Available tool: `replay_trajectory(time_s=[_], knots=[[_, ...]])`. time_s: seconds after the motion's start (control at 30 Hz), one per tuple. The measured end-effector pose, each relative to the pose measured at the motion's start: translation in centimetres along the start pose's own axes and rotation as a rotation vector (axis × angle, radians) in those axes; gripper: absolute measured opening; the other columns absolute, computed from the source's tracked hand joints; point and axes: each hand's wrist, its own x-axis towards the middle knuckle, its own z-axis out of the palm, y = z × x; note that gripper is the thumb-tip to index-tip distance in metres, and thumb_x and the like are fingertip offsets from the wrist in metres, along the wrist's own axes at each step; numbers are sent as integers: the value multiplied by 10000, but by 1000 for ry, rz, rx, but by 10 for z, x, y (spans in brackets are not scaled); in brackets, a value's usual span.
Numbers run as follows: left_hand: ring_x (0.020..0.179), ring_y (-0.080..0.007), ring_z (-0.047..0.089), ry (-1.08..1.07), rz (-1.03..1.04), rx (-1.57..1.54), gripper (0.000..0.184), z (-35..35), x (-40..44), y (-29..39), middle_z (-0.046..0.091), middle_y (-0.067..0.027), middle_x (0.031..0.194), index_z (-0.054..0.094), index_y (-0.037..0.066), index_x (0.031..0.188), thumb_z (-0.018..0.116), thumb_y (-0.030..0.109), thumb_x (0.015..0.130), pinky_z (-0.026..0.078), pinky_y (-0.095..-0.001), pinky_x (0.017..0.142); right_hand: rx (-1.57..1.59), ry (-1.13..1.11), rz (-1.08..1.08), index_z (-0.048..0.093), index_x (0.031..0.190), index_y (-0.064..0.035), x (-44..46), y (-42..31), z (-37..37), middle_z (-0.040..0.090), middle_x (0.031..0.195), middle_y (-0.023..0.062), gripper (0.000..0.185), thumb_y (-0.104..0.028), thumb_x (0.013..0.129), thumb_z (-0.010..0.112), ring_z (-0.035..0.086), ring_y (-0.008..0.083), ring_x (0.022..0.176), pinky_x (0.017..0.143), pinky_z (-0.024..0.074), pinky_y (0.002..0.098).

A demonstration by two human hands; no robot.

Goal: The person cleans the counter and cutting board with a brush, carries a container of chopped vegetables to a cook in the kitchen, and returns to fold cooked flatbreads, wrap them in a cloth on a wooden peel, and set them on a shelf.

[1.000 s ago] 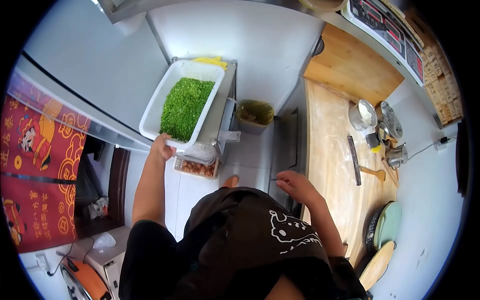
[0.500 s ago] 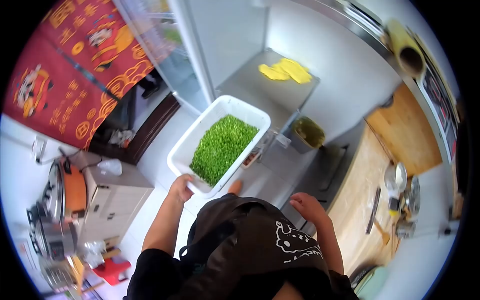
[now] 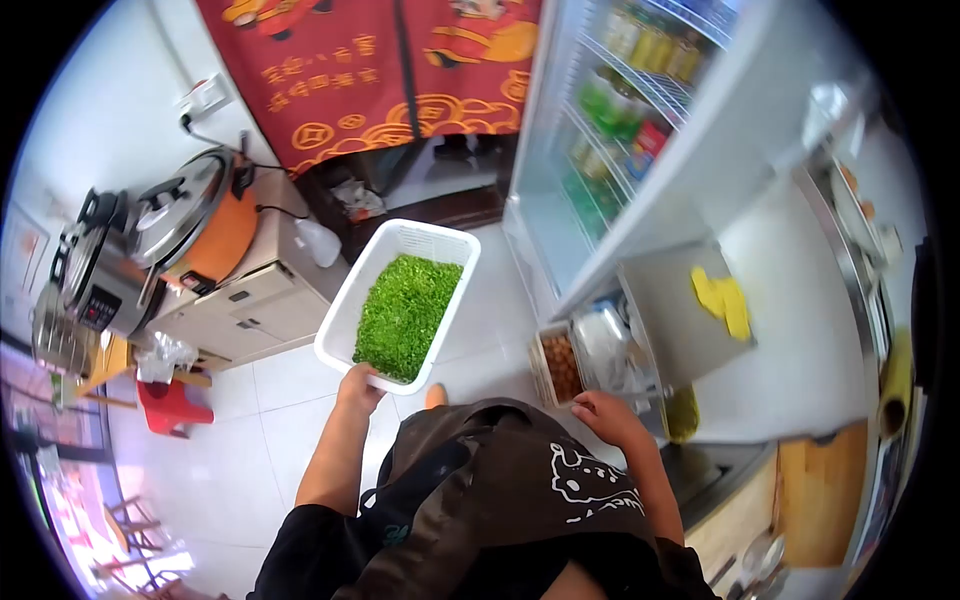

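A white rectangular basket [image 3: 335, 325] holds a heap of chopped green vegetable [image 3: 408, 312]. My left hand [image 3: 359, 389] grips its near rim at the lower left, and the basket hangs above the tiled floor, in front of my apron. My right hand [image 3: 603, 414] is in the air at my right side, its fingers curled together; whether anything small is between them cannot be made out. Just beyond that hand in the view lies a crate of brown round items [image 3: 562, 368] on a low level beside the metal table.
Yellow gloves [image 3: 722, 300] lie on the metal table [image 3: 665, 290]. A glass-door fridge [image 3: 600, 120] stands ahead to the right, near a red curtain [image 3: 370, 80]. At left, an orange cooker [image 3: 222, 235] is on a cabinet [image 3: 235, 325], with a red stool [image 3: 173, 407] nearby.
The basket has come off the metal table in my left hand. My body and view have turned left, bringing the fridge, curtain and cookers into fuller view.
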Motion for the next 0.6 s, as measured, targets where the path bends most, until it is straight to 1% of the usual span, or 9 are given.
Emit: replay_trajectory(time_s=[0.1,0.23,0.3,0.4,0.47,0.5,0.6], knots=[[901,-301,594,44,57,-46,410,-1,31,40,546,-126,1008,450,5,1139,519,-19,736,552,-445,739,-34,-14,-140,638,1021,-36,81,-36,-1,657,957,165,293,-292,880,624,628,338,898,771,487,411],[893,-309,591,15,32,21,427,-11,84,77,541,-130,999,446,-9,1155,539,3,737,553,-465,721,-101,-60,-250,632,1023,-35,182,-84,5,648,947,169,284,-280,881,615,622,341,886,759,485,413],[881,-310,587,7,79,9,429,-3,98,96,536,-132,989,445,-15,1157,539,10,740,552,-478,711,-107,-52,-315,627,1041,-31,230,-112,10,645,972,171,285,-270,887,607,622,341,881,770,489,409],[867,-307,582,5,96,34,422,7,125,114,528,-136,976,444,-20,1153,536,13,742,550,-491,703,-40,20,-380,600,1098,-19,284,-152,12,625,1054,179,306,-246,893,604,619,331,906,799,495,404],[861,-306,579,-7,72,47,415,16,138,119,525,-137,968,446,-21,1147,535,15,743,549,-494,703,-16,1,-451,572,1158,-15,316,-163,10,607,1101,182,346,-235,893,610,618,320,934,822,495,402],[860,-306,578,-23,62,49,413,25,146,125,525,-137,964,448,-21,1145,536,16,744,548,-495,705,-1,-7,-490,558,1188,-13,335,-169,5,597,1125,183,370,-230,894,614,617,315,948,834,495,400],[864,-306,574,-34,41,30,411,66,180,154,530,-132,953,454,-21,1142,543,21,743,545,-493,710,60,-21,-504,511,1276,-20,411,-197,-30,592,1155,180,445,-235,902,618,612,301,996,855,492,397]])
